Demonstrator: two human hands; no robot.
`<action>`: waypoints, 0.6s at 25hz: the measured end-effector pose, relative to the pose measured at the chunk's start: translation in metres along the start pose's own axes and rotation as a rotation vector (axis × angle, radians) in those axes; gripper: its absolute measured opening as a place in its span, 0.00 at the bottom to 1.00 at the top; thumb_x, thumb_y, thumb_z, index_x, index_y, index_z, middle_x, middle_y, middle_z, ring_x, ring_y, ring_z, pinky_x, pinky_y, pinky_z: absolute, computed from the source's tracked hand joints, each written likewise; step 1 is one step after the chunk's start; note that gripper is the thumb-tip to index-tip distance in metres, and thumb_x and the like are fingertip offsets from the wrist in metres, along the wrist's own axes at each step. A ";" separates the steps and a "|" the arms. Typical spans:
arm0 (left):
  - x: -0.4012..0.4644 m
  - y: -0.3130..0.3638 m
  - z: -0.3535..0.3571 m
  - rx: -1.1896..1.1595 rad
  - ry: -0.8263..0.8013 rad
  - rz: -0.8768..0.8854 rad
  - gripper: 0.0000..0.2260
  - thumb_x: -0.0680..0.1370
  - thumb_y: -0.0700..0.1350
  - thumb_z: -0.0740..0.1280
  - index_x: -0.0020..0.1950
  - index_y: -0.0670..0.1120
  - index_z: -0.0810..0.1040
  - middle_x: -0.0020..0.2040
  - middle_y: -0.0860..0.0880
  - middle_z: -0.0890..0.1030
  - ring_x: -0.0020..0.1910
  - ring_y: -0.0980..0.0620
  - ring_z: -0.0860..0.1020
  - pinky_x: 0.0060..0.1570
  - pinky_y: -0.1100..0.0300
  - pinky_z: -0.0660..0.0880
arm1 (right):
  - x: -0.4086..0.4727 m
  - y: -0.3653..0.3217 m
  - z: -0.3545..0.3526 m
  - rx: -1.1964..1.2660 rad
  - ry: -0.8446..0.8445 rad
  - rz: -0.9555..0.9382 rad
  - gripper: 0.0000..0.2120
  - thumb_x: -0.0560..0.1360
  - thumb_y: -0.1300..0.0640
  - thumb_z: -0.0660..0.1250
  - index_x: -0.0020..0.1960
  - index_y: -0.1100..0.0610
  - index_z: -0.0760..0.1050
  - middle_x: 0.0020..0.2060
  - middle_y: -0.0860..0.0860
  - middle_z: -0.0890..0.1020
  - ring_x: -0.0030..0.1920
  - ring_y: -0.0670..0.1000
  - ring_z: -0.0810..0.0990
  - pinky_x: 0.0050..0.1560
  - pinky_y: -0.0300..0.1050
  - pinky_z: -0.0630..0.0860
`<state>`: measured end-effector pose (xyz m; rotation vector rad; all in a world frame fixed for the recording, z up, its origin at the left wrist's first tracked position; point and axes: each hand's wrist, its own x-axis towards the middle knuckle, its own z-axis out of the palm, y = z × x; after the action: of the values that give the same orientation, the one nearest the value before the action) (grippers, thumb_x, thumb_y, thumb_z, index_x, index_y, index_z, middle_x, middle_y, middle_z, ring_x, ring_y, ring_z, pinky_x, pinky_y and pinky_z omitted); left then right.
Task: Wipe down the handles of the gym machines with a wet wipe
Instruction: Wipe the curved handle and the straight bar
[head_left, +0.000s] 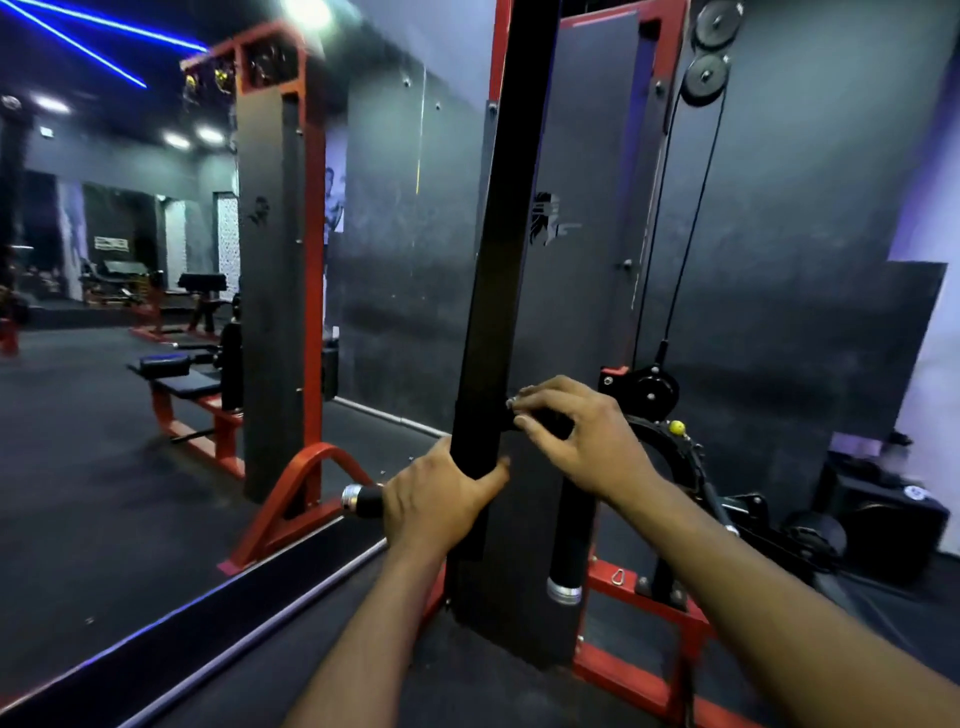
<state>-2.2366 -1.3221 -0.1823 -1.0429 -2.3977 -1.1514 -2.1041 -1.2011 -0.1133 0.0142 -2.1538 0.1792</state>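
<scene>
A black upright post (498, 260) of a red-framed cable machine stands in front of me. My left hand (436, 499) grips a black handle (366, 500) with a chrome end cap sticking out to the left, thumb against the post. My right hand (582, 441) is higher and to the right, its fingertips pinching a short black grip (545, 420) beside the post. A second black handle (571, 535) with a chrome cap hangs below my right hand. No wet wipe shows in either hand.
A pulley (657, 389) with a cable (691, 234) and a yellow knob (676, 427) sit right of my hands. The red base frame (639, 587) lies below. A black box (883, 514) stands far right. A padded bench (182, 382) is at left.
</scene>
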 end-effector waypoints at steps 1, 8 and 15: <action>-0.002 0.000 -0.003 0.000 0.003 0.005 0.28 0.72 0.75 0.61 0.57 0.55 0.76 0.50 0.48 0.85 0.53 0.43 0.83 0.49 0.52 0.76 | 0.000 -0.004 -0.005 -0.049 -0.039 -0.037 0.08 0.77 0.61 0.73 0.56 0.56 0.85 0.54 0.48 0.83 0.57 0.44 0.82 0.61 0.43 0.78; 0.002 -0.001 -0.002 -0.001 0.022 -0.004 0.28 0.71 0.75 0.62 0.55 0.55 0.77 0.49 0.48 0.85 0.52 0.43 0.83 0.48 0.52 0.74 | 0.023 -0.017 -0.009 -0.124 -0.047 0.170 0.05 0.76 0.58 0.73 0.51 0.53 0.86 0.45 0.45 0.85 0.48 0.42 0.83 0.52 0.38 0.79; 0.001 -0.003 0.004 -0.007 0.053 -0.003 0.27 0.71 0.75 0.62 0.54 0.54 0.77 0.47 0.48 0.84 0.50 0.43 0.83 0.46 0.53 0.74 | -0.007 -0.008 -0.002 -0.172 -0.005 -0.073 0.10 0.76 0.65 0.73 0.57 0.58 0.84 0.55 0.49 0.85 0.59 0.46 0.82 0.63 0.40 0.76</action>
<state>-2.2397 -1.3197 -0.1860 -0.9983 -2.3574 -1.1745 -2.0978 -1.2094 -0.1171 -0.0056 -2.1626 -0.0491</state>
